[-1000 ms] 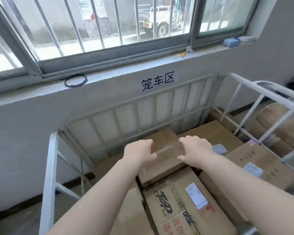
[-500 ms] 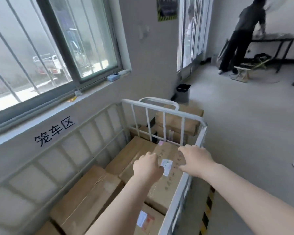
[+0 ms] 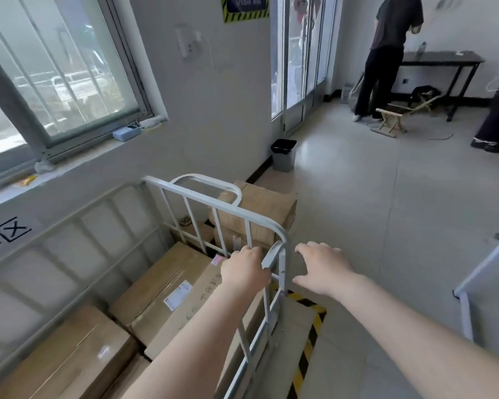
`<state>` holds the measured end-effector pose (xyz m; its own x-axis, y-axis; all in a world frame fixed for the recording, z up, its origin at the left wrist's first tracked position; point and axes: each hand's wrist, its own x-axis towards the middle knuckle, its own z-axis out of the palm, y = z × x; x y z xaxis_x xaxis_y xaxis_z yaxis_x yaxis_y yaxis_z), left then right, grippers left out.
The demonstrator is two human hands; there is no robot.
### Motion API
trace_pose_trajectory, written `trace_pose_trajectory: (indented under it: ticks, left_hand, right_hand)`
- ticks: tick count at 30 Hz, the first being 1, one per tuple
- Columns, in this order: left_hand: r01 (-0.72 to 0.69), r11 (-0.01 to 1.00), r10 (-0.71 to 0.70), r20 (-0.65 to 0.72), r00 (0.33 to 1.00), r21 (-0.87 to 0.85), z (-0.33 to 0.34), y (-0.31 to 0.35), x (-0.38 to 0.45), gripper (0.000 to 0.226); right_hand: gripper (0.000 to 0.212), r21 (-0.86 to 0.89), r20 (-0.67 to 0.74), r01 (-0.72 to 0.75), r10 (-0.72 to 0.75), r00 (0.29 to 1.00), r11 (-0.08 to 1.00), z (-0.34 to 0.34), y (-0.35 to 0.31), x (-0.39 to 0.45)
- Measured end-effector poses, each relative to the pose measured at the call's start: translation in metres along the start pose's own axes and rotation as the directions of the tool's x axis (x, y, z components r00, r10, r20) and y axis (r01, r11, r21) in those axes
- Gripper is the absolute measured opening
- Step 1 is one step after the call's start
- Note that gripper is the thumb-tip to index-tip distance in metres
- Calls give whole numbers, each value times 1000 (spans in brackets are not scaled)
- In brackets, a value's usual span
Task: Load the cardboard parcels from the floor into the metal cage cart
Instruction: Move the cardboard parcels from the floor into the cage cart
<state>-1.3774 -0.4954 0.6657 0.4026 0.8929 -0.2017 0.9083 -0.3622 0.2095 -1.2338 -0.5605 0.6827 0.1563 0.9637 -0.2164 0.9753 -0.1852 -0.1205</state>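
Observation:
The white metal cage cart [image 3: 202, 197] stands under the window, with several brown cardboard parcels inside, among them a labelled one [image 3: 162, 283] and one nearer me [image 3: 69, 349]. A stack of cardboard parcels [image 3: 265, 205] sits on the floor just beyond the cart's far end. My left hand [image 3: 244, 269] hovers inside the cart, right behind its corner post, fingers loosely curled and holding nothing. My right hand [image 3: 320, 266] is outside the cart over the floor, palm down, fingers spread, empty.
Yellow-black tape [image 3: 308, 349] marks the floor beside the cart. A grey bin [image 3: 284, 155] stands by the wall. A white frame [image 3: 484, 269] juts in at the right. Far off, a person [image 3: 386, 53] stands at a black table [image 3: 444, 57] near a wooden stool [image 3: 392, 119].
The view has swung right. Both hands left the parcel deep in the cart and travelled to its right corner; the right hand is now outside the rail.

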Motion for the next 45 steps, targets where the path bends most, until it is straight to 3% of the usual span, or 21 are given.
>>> trace_pose_trajectory:
  ticks: [17,22,27,32,35,37,41,45]
  left_hand:
    - [4,1000,-5,67,998,22,3,49,295,38]
    - [106,993,-100,93,991,-52,13,42,351,39]
    - [346,928,-325,154,933,-138,35,29,405,38]
    - [585,790,-548,215,808,-183,49,23,448,40]
    - [736,641,-686,267,677,-217,56,15,472,44]
    - [835,489,-769,328,549,-251,63,9,486,43]
    - [936,81,-864,444,237,-342,87,-3,502,43]
    - [888,-196,-851,522,56,-415,116,-18,517,73]
  right_hand:
    - [52,-22,122,4,-1,992,1000,-30,113,282]
    - [52,3,192,60,-60,980,998,-16,121,366]
    - [51,28,297,197,-196,935,980,2,119,456]
    - [48,-46,403,428,-375,835,903,12,118,538]
    - [51,-72,444,513,-433,785,856,18,116,584]
    - [57,-55,475,513,-429,768,857,28,114,611]
    - [74,-8,550,434,-359,754,901,59,112,651]
    - [92,68,591,274,-260,763,959,95,114,679]
